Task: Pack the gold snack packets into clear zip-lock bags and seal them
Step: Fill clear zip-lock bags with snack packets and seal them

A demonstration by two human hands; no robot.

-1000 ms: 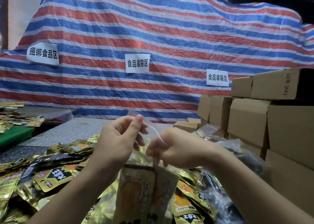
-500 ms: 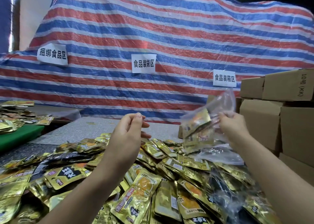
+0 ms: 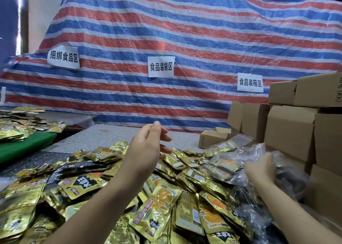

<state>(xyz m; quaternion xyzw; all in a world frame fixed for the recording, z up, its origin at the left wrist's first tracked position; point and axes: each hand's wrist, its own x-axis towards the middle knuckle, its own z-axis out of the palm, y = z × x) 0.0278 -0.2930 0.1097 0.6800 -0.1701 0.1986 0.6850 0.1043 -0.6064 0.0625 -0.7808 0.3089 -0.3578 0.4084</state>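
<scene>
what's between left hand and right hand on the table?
Head view: heaped gold snack packets between left hand and right hand, which rests on clear zip-lock bags.

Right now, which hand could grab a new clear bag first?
Probably the right hand: it already touches the crumpled clear plastic bags beside the cardboard boxes. The left hand hovers empty above the gold packets.

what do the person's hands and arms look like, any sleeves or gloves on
Both hands are bare: no gloves, rings or watch in view. The left hand and the right hand each lead into a forearm with no sleeve on any part that the frame shows. One short, unpainted fingernail shows on the left hand. No markings or bands are visible.
</scene>
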